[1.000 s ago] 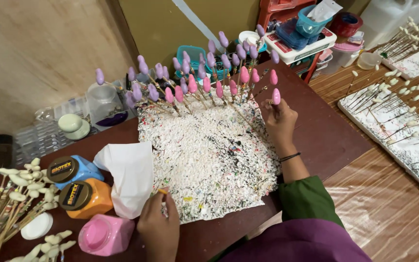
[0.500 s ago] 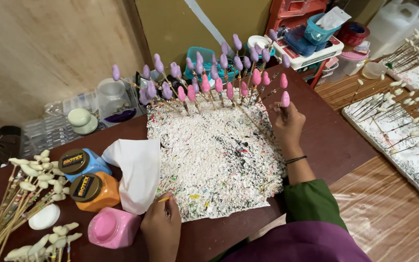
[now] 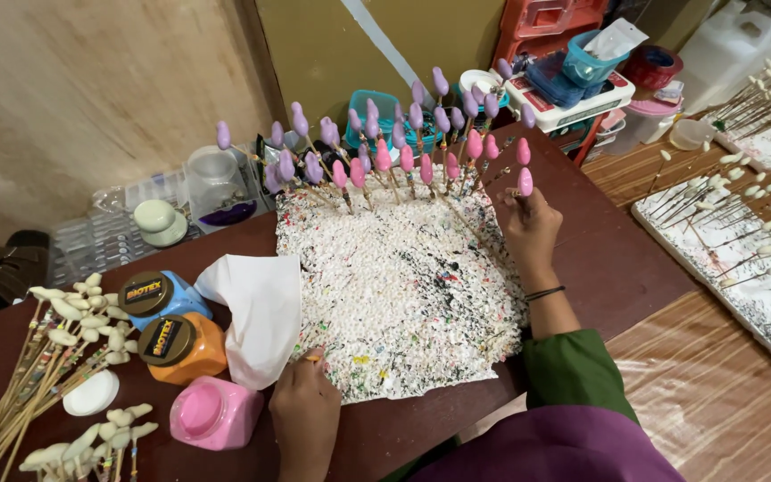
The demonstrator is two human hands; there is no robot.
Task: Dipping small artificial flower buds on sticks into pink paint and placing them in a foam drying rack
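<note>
The right hand (image 3: 530, 234) reaches to the far right corner of a white foam slab speckled with paint (image 3: 403, 295), its fingers pinched around the thin wooden stick of a pink-tipped bud (image 3: 526, 182) that stands upright just above the fingertips. The left hand (image 3: 305, 415) rests closed at the slab's near left corner, gripping a small orange-handled brush (image 3: 314, 358) whose tip is hidden by the fingers. The slab lies flat in the middle of the dark brown desk (image 3: 617, 259).

Along the slab's far edge stand rows of sticks pushed into the foam: pink buds (image 3: 426, 168) nearer, purple buds (image 3: 368, 116) behind them. Just left of the left hand lies a crumpled white cloth (image 3: 256, 308), and beside it a blue paint jar with a dark lid (image 3: 155, 295), an orange paint jar (image 3: 180, 346) and an open pink paint jar (image 3: 211, 412). At the near left edge of the desk lie bundles of unpainted cream-tipped sticks (image 3: 64, 330). On the far right, a second white foam board with unpainted sticks (image 3: 742, 268) sits on a wooden surface, well apart from the hands.
</note>
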